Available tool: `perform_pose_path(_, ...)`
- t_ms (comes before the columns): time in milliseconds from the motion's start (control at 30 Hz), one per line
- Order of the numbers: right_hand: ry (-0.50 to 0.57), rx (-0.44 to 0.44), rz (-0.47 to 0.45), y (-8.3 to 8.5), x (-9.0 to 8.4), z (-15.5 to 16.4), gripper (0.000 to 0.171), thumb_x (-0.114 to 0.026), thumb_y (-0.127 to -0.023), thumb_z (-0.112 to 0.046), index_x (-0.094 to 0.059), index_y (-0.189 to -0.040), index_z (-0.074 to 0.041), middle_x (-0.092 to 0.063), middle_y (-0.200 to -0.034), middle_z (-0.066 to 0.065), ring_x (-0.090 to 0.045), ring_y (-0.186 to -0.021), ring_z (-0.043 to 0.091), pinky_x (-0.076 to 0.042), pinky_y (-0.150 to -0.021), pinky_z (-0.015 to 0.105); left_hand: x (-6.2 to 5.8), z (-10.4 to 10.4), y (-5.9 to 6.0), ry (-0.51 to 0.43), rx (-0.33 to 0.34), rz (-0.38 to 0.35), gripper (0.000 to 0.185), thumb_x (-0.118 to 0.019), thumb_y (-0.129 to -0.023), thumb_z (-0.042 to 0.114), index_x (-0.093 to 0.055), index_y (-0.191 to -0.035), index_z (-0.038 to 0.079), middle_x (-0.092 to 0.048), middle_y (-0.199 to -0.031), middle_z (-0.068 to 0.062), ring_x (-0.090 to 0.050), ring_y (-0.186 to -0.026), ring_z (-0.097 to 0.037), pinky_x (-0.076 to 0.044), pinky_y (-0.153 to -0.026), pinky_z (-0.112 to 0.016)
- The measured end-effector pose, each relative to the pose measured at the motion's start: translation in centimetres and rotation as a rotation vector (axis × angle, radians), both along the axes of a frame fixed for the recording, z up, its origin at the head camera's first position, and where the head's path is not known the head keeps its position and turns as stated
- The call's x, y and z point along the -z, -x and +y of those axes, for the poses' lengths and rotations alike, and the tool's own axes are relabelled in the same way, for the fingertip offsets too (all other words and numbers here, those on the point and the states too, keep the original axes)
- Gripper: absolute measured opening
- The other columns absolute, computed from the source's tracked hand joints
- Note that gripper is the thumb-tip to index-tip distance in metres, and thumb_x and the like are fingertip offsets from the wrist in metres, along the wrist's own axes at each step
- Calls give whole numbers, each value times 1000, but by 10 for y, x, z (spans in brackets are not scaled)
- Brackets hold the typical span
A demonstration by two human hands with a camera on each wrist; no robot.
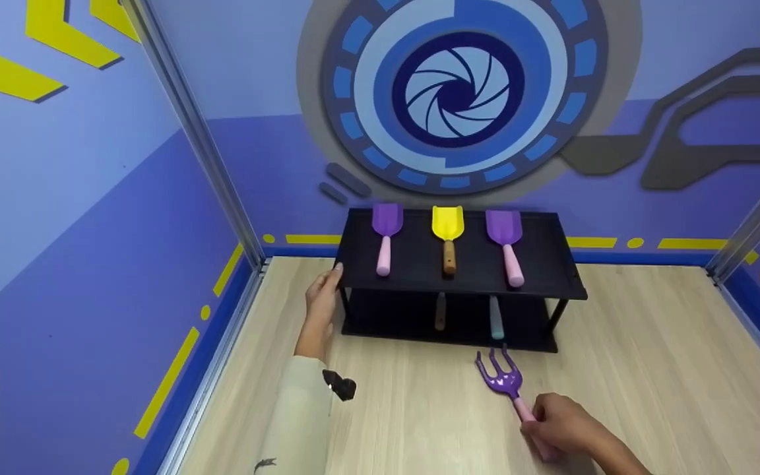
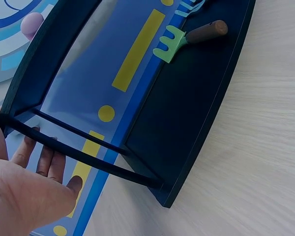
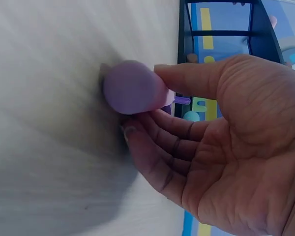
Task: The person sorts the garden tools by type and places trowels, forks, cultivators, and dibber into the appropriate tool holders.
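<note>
My right hand grips the pink handle of a purple three-pronged hand fork. The fork lies low over the table in front of a black two-tier rack, its prongs pointing at the rack. At the rack's left end, my left hand holds the upper tier's edge, thumb at the edge and fingers beneath, beside the thin posts. On the top tier lie a purple scoop, a yellow scoop and another purple scoop, handles toward me.
On the lower tier are a green fork with a brown handle and a light-blue tool, partly hidden in the head view by the top tier. Blue patterned panels stand behind and beside the wooden table.
</note>
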State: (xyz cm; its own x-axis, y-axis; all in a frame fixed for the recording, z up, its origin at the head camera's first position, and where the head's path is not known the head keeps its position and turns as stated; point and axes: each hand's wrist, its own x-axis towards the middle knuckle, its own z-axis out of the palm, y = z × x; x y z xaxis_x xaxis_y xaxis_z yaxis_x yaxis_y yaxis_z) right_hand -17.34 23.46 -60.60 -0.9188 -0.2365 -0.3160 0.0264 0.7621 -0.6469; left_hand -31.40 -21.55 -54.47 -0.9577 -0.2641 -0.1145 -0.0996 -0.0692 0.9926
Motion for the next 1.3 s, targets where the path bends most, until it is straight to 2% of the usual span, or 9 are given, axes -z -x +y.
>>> perform_pose_path(167,224,-66,-129,2,3,6,23,-74,-97,-20,-63,-92,-1,-60,-78,1,-54,-65,12,-42,-52,21,2,1,1,-1,-7,-2,50,-61,-106,53,-66,-133,10,-49,-164,-13,-40,-158,-37,-28,-132,-60)
perform_pose_path(267,365,-74,-213,3,6,8,22,-71,-101,-17,-63,-101,3,-61,-79,0,-54,-65,10,-45,-54,22,3,1,0,-1,-4,-4,50,-61,-106,53,-66,-132,11,-49,-164,-12,-40,-158,-36,-28,-132,-60)
perform_pose_path(400,470,-76,-274,5,10,7,27,-67,-103,-15,-65,-113,10,-62,-83,0,-56,-69,11,-49,-58,23,3,1,2,-1,-5,-1,52,-61,-106,52,-65,-136,9,-50,-163,-13,-42,-156,-35,-29,-132,-59)
perform_pose_path(533,517,-71,-295,5,12,1,34,-66,-104,-15,-64,-121,14,-65,-88,1,-61,-74,13,-52,-61,23,2,1,3,-1,-15,-7,53,-62,-106,50,-65,-139,9,-52,-161,-13,-43,-155,-35,-31,-131,-57)
perform_pose_path(667,543,-55,-294,6,10,-12,37,-68,-103,-17,-63,-124,13,-67,-91,2,-62,-77,13,-53,-63,24,2,1,4,-1,-28,-15,53,-63,-106,50,-65,-139,8,-53,-160,-13,-45,-153,-34,-32,-131,-56)
perform_pose_path(900,602,-78,-232,12,10,-45,38,-69,-102,-14,-63,-125,15,-68,-88,1,-62,-73,11,-52,-60,21,2,2,6,-3,-20,5,55,-63,-106,51,-65,-138,7,-53,-160,-14,-43,-154,-35,-30,-132,-56)
perform_pose_path(1100,592,-94,-139,18,11,-78,34,-69,-102,-14,-65,-123,13,-69,-87,5,-63,-72,12,-55,-57,23,2,2,5,5,0,2,55,-61,-106,52,-64,-140,8,-51,-162,-13,-39,-157,-34,-27,-133,-57)
perform_pose_path(1300,599,-70,-142,28,12,-113,32,-68,-103,-13,-66,-124,11,-69,-90,9,-66,-70,15,-60,-56,29,2,2,4,-8,-12,-10,56,-62,-106,52,-63,-142,9,-51,-162,-13,-40,-157,-35,-28,-133,-58)
